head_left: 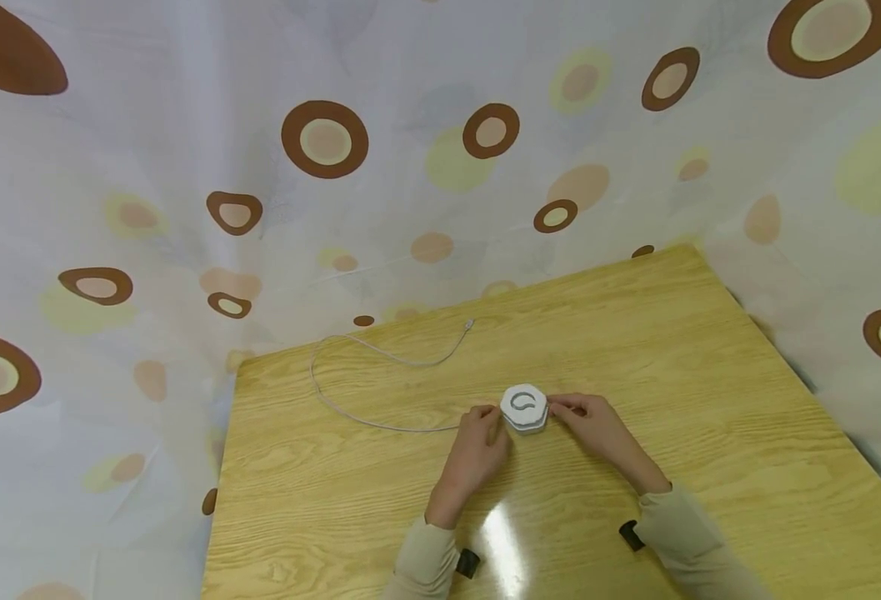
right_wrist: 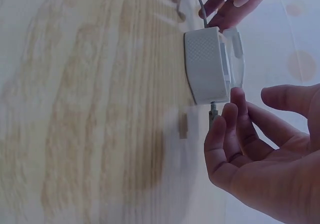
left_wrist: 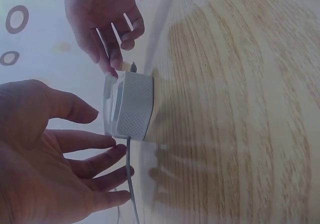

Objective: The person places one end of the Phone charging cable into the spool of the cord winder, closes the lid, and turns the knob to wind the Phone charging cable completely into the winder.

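White hexagonal cable box (head_left: 525,408) sits on the wooden tabletop (head_left: 710,400), directly between both hands. Left hand (head_left: 478,446) lies just beside its left edge, fingers loosely spread, gripping nothing. Right hand (head_left: 590,421) reaches its right edge, fingertips (right_wrist: 235,104) at the box's side, relaxed. A thin white cable (head_left: 380,367) loops away from the box across the tabletop.

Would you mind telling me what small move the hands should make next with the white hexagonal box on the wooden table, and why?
Probably close both hands onto the white hexagonal box. The left hand and right hand flank it with relaxed fingers; only the right fingertips seem to reach its edge. The thin white cable trails loosely from the box's left side across the wooden table, so nothing is secured yet.
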### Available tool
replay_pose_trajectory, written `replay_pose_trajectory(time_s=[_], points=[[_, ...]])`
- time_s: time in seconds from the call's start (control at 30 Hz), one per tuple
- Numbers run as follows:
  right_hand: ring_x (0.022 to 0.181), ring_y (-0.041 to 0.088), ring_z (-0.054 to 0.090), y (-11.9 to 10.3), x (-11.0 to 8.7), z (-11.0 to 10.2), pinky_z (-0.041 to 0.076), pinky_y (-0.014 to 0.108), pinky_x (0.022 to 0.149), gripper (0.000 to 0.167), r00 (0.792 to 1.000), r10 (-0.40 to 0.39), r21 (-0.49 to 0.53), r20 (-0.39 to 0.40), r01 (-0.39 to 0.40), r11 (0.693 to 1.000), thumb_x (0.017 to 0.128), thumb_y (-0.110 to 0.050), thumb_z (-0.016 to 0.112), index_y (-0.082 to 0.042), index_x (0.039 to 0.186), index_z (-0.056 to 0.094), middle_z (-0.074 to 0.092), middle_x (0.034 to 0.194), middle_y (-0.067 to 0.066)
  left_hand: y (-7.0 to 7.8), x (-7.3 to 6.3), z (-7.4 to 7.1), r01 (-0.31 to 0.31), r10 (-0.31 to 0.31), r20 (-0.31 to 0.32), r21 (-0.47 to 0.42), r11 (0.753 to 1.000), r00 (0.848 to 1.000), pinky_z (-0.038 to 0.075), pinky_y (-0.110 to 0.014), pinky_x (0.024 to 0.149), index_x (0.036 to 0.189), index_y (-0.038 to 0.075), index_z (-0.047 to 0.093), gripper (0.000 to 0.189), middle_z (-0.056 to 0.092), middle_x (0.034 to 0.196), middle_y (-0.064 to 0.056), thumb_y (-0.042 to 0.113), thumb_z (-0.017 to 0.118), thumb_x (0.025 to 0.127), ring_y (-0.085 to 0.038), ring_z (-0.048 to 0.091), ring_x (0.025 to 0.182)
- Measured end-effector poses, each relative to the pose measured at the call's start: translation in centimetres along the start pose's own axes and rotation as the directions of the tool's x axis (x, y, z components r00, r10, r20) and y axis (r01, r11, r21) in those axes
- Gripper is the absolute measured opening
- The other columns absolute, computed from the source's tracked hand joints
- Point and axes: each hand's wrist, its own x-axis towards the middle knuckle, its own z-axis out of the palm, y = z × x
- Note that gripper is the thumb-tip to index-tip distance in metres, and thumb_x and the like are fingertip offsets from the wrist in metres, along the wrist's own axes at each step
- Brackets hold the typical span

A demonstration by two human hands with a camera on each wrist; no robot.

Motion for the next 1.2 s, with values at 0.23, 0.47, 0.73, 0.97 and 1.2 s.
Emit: replay_pose_trajectory(time_s=[0.23, 0.47, 0.73, 0.97, 1.2], points=[[0.109, 0.029, 0.073, 0.7, -0.1, 0.3, 0.057, 0.037, 0.090, 0.034, 0.999, -0.041, -0.030, -0.013, 0.041, 0.999, 0.107, -0.021, 0.064, 0.002, 0.132, 0.071, 0.073, 0.130, 0.023, -0.2, 0.0, 0.2, 0.000, 0.000, 0.004, 0.025, 1.000, 1.000, 0.050, -0.052, 0.113, 0.142, -0.010, 0.059, 0.046, 0.062, 0.140, -0.024, 0.013, 0.055, 0.103, -0.040, 0.056, 0.133], [0.100, 0.022, 0.073, 0.8, 0.5, 0.7, 0.056, 0.036, 0.086, 0.035, 0.999, -0.031, -0.077, -0.031, 0.028, 0.997, 0.107, -0.024, 0.063, 0.000, 0.131, 0.071, 0.077, 0.120, 0.018, -0.3, 0.6, 0.1, -0.024, 0.027, -0.033, 0.080, 0.997, 0.999, 0.053, -0.051, 0.107, 0.136, -0.005, 0.067, 0.041, 0.068, 0.132, -0.020, 0.022, 0.058, 0.107, -0.038, 0.062, 0.125], [0.092, 0.019, 0.071, 0.4, 0.9, 1.3, 0.055, 0.035, 0.081, 0.035, 0.999, -0.006, -0.098, -0.053, 0.001, 0.995, 0.106, -0.028, 0.064, -0.001, 0.127, 0.071, 0.078, 0.108, 0.014, -0.9, 1.6, 0.8, -0.034, 0.051, -0.110, 0.151, 0.988, 0.993, 0.052, -0.052, 0.099, 0.125, 0.004, 0.076, 0.035, 0.075, 0.119, -0.014, 0.030, 0.067, 0.104, -0.032, 0.067, 0.110], [0.086, 0.017, 0.070, 0.2, 0.8, 1.3, 0.053, 0.035, 0.079, 0.033, 0.998, -0.005, -0.111, -0.059, -0.002, 0.994, 0.104, -0.026, 0.068, -0.001, 0.125, 0.070, 0.079, 0.104, 0.012, -1.3, 2.0, 1.2, -0.005, 0.025, -0.133, 0.144, 0.989, 0.991, 0.051, -0.052, 0.100, 0.125, 0.007, 0.077, 0.035, 0.076, 0.120, -0.012, 0.032, 0.071, 0.101, -0.031, 0.066, 0.111], [0.085, 0.016, 0.070, 0.3, 0.8, 1.2, 0.054, 0.036, 0.079, 0.032, 0.998, -0.005, -0.110, -0.058, -0.001, 0.994, 0.103, -0.026, 0.069, -0.001, 0.124, 0.070, 0.079, 0.103, 0.011, -1.0, 2.1, 1.1, 0.007, 0.009, -0.126, 0.127, 0.992, 0.992, 0.049, -0.052, 0.102, 0.126, 0.008, 0.076, 0.034, 0.075, 0.123, -0.011, 0.031, 0.071, 0.102, -0.030, 0.064, 0.114]])
